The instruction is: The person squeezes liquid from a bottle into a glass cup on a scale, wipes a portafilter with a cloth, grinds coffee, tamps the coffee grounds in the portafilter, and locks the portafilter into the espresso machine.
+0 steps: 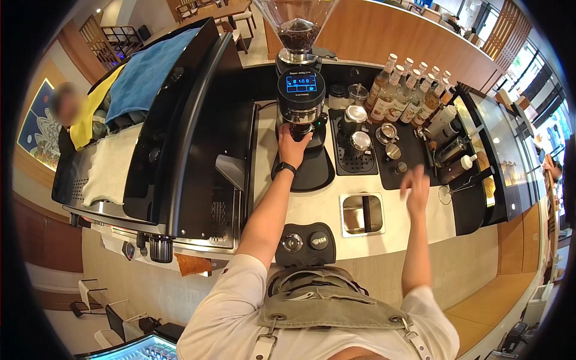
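Our left hand grips a black handle under the grinder. Our blurred right hand, fingers loosely spread, is above the table.

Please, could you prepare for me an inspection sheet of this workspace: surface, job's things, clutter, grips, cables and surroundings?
Surface: light countertop, partly covered by black mats.
Job's things: coffee grinder, display lit; dark beans in its hopper; black handle below.
Clutter: bottles grouped at the back right; metal-topped vessels on a black tray.
Grips: left hand closed around the black handle; right hand seems open, slightly blurred, nothing seen in it.
Cables: nothing seen clearly.
Surroundings: large machine at left, blue cloth and yellow cloth on it; another person beyond.
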